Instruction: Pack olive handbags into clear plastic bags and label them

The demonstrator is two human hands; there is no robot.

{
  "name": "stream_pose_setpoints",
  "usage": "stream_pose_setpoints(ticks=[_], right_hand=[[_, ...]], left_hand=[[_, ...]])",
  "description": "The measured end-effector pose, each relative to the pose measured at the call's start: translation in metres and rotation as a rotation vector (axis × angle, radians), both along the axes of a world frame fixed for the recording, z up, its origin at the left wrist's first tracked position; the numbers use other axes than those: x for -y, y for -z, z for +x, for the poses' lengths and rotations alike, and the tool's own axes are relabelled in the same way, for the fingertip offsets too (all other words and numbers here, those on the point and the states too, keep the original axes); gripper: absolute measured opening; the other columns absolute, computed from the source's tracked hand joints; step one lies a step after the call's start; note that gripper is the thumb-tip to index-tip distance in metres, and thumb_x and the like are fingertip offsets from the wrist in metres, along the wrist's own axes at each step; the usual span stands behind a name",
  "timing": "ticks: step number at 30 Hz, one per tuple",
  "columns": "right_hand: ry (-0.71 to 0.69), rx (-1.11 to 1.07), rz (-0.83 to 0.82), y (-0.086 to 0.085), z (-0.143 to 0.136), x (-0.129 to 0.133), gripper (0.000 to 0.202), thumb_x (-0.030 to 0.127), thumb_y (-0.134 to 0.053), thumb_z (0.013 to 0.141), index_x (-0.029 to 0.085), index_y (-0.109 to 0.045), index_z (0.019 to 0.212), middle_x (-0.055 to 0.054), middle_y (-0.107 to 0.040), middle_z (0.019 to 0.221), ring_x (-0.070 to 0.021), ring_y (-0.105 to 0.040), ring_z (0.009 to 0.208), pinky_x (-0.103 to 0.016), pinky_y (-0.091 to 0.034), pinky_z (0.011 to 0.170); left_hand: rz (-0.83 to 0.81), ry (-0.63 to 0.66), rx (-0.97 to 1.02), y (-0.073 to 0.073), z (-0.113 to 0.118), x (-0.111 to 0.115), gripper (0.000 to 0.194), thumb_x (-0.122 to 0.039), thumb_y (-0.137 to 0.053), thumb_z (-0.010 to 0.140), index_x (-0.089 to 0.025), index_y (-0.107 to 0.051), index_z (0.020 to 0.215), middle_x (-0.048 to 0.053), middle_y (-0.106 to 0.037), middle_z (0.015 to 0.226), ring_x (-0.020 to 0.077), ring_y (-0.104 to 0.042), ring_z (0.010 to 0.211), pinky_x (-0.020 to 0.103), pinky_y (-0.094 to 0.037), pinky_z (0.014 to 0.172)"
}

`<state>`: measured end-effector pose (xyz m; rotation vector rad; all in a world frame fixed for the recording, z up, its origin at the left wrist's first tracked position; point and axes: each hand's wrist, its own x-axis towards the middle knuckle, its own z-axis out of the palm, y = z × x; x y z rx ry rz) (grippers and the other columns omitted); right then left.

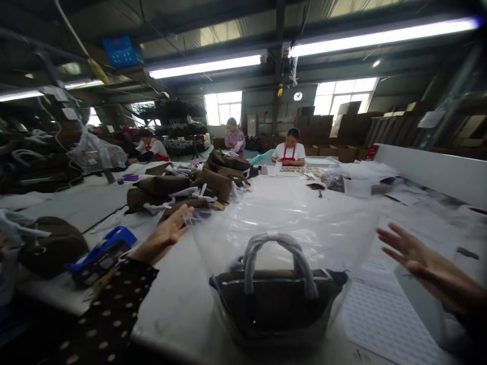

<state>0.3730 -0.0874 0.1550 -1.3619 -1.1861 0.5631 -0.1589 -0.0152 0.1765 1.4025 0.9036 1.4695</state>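
left hand (pixel 165 237): at clear bag (pixel 224 238), grip unclear | right hand (pixel 422 253): spread, released | handbag (pixel 277 304): inside bag, near table's (pixel 171 314) near edge

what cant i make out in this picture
All in the head view:
Inside the handbag: hidden by its walls.
Whether the left grip pinches the clear plastic bag: blurred, see-through film.
Right forearm: cut off by the right edge.
Distant round bright thing: too small to identify.

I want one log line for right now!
left grip: at large clear plastic bag | right grip: open, near bag's other side | wide dark-brown handbag: upright inside
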Motion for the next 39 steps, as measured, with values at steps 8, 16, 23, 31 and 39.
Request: stream_pose_setpoints(ticks=[8,16,23,31,39], right_hand=[[-0.119,-0.528,0.082,0.026,-0.055,-0.038,0.03,0.04,-0.08,0.054,0.018,-0.065,0.069,-0.012,-0.068,0.088,-0.0264,-0.064,0.09,-0.044,-0.043,0.094],[0.043,-0.696,0.009,-0.011,-0.06,-0.089,0.023,0.014,-0.045,0.085,0.012,-0.061,0.069,-0.007,-0.065,0.065,-0.016,-0.065,0.062,-0.035,-0.055,0.067],[0.012,-0.732,0.087,-0.031,-0.022,-0.107,0.022,0.019,-0.05,0.083,0.016,-0.058,0.063,0.0,-0.059,0.056,-0.0115,-0.059,0.054,-0.03,-0.054,0.065],[-0.341,-0.36,-0.468,0.173,-0.004,-0.015,0.043,0.06,-0.067,0.062,0.017,-0.064,0.058,-0.008,-0.063,0.056,-0.0202,-0.059,0.056,-0.032,-0.05,0.057],[-0.346,0.079,-0.428,0.156,-0.032,0.039,0.052,0.056,-0.055,0.074,0.02,-0.055,0.112,-0.011,-0.061,0.109,-0.0271,-0.057,0.101,-0.045,-0.046,0.086]], left_hand=[[-0.09,-0.028,0.35,0.047,0.054,0.036,0.026,-0.037,-0.072,0.068,-0.015,-0.069,0.081,0.008,-0.068,0.096,0.0223,-0.06,0.096,0.038,-0.043,0.092],[-0.315,-0.194,0.334,0.007,0.071,-0.051,0.027,-0.026,-0.045,0.089,-0.011,-0.058,0.071,0.005,-0.066,0.062,0.0129,-0.062,0.053,0.027,-0.051,0.058],[-0.172,0.134,0.197,-0.039,0.062,-0.088,0.026,-0.033,-0.05,0.087,-0.015,-0.058,0.069,0.002,-0.065,0.06,0.0137,-0.063,0.055,0.025,-0.051,0.058],[-0.576,0.495,-0.113,0.144,0.049,-0.028,0.046,-0.055,-0.062,0.072,-0.01,-0.06,0.066,0.011,-0.069,0.061,0.0204,-0.066,0.057,0.029,-0.049,0.06],[-0.651,0.61,-0.189,0.185,0.052,-0.003,0.043,-0.054,-0.058,0.075,-0.011,-0.061,0.076,0.012,-0.07,0.068,0.0203,-0.067,0.062,0.031,-0.049,0.066]])
